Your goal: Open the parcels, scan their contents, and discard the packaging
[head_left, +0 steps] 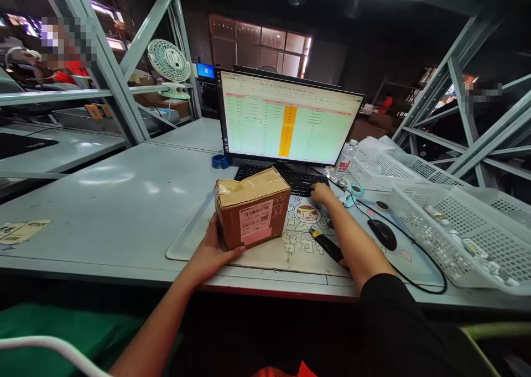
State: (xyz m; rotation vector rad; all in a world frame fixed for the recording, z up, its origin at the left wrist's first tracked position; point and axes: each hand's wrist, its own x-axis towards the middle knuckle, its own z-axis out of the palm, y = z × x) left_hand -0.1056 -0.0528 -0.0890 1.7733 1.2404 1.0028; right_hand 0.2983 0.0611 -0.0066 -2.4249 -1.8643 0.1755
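A brown cardboard box with a white shipping label and clear tape on its top edge stands on the desk mat. My left hand grips its lower left corner, the thumb along the bottom front edge and the other fingers behind the side. Over the right end of the black keyboard rests my right hand, fingers bent down on the keys and holding nothing. Part of the keyboard is hidden by the box. A lit monitor behind it displays a spreadsheet with an orange column.
Below my right forearm lies a yellow-black utility knife. A black mouse and its cable are to the right, beside white plastic baskets. A blue tape roll sits left of the monitor; a bottle stands right. Metal shelf frames flank the desk.
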